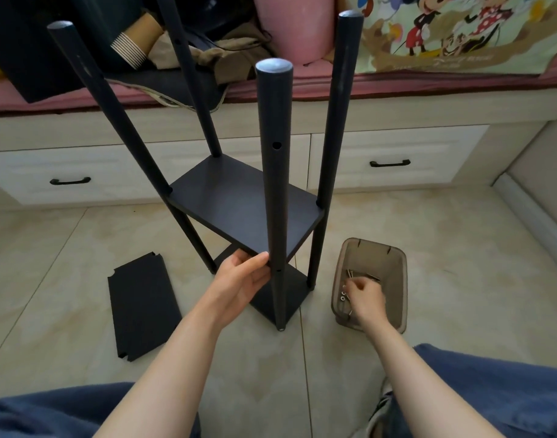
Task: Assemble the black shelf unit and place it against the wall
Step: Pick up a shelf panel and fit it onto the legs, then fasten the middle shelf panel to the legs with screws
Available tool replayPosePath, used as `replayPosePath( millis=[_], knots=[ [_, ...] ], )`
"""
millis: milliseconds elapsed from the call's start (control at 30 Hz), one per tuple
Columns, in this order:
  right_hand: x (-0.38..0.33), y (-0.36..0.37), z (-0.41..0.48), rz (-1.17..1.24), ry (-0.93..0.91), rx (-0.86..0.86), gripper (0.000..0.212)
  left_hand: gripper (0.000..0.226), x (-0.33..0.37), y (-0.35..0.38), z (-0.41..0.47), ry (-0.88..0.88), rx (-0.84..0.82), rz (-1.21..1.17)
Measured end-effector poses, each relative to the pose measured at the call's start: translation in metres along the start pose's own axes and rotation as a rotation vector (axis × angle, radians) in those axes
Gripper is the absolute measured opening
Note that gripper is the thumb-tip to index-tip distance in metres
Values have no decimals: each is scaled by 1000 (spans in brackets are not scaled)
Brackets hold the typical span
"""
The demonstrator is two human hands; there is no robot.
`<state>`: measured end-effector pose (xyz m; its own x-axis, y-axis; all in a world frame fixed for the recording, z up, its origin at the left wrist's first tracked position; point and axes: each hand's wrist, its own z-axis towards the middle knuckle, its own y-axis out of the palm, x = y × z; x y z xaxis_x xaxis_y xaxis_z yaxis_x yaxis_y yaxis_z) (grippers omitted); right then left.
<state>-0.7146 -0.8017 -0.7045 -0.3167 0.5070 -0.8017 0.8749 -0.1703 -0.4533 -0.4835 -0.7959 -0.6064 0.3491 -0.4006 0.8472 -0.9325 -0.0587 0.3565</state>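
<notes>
**Steadying the black shelf unit point(330, 137) on the floor tiles point(460, 248)**

My left hand point(244, 276) grips the middle board point(239, 203) at its near edge, beside the front post point(274, 184). My right hand point(365, 298), well apart, is down in the brown bin point(397, 263) among the screws point(349, 275), fingers curled; whether it pinches one I cannot tell.

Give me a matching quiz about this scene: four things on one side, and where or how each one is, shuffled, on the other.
Things:
1 left hand
2 right hand
3 loose black panel
4 shelf unit

Places or states:
A lies flat on the floor tiles
B reaches into the brown bin of screws
C stands upright
D holds a shelf edge beside the near post

Pairs: 1-D, 2-B, 3-A, 4-C
</notes>
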Motion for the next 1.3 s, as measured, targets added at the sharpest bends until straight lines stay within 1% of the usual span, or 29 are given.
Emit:
replayPosePath(
  millis=[67, 200, 333, 533, 633, 700, 800, 900, 967, 1033, 1133, 1300],
  knots=[
    [15, 2, -1, -210, -73, -60, 26, 44, -1, -1, -1, -9, -16, 3],
    [33, 4, -6, -516, -145, -186, 25, 46, -1, -4, 0, -79, -55, 15],
    [41, 0, -10, -699, -266, -237, 23, 47, -4, -3, 1, -84, -77, 31],
    [60, 5, -27, -731, -287, -302, 25, 50, -11, 4, -3, -62, -22, -18],
    [66, 8, -41, -709, -305, -369, 23, 51, -14, 7, -7, -56, -6, -41],
    [68, 11, -50, -706, -306, -420, 22, 49, -15, 9, -10, -48, 0, -49],
    [68, 17, -60, -696, -294, -487, 30, 47, -18, 11, -12, -33, 16, -48],
    [68, 23, -62, -650, -251, -551, 27, 42, -22, 13, -15, -19, 30, -54],
    [74, 25, -54, -579, -167, -543, 27, 39, -25, 15, -17, -12, 32, -68],
    [80, 26, -41, -540, -88, -498, 22, 38, -26, 17, -20, -9, 36, -81],
    [95, 27, -22, -553, 4, -421, 28, 36, -28, 20, -20, -11, 29, -92],
    [116, 39, -7, -600, 38, -441, 33, 31, -29, 21, -21, -4, 25, -119]
  ],
)
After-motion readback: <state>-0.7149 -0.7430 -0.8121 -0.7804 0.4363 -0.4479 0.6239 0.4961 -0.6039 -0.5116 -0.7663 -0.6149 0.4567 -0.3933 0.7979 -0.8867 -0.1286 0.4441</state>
